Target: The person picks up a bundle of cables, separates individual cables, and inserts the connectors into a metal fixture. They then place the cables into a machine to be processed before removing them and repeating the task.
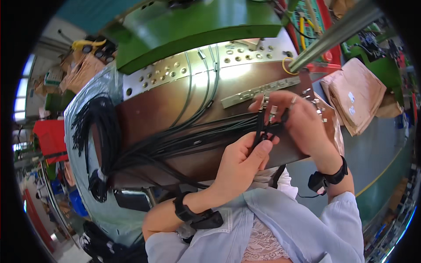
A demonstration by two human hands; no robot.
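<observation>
At frame centre, both hands are working a bundle of black cables (184,142): left hand (239,164) pinching them, right hand (302,120) gripping the metal-tipped ends (268,107). Most cables are lying loose, trailing leftward over the brown worktop (153,105).

Two hands (239,164), two wristbands (193,215), one bundle of black cables (175,142), perhaps dozens

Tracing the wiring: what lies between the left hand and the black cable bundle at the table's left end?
Black cables stretch across the brown tabletop from left hand to bundle, head view.
</observation>
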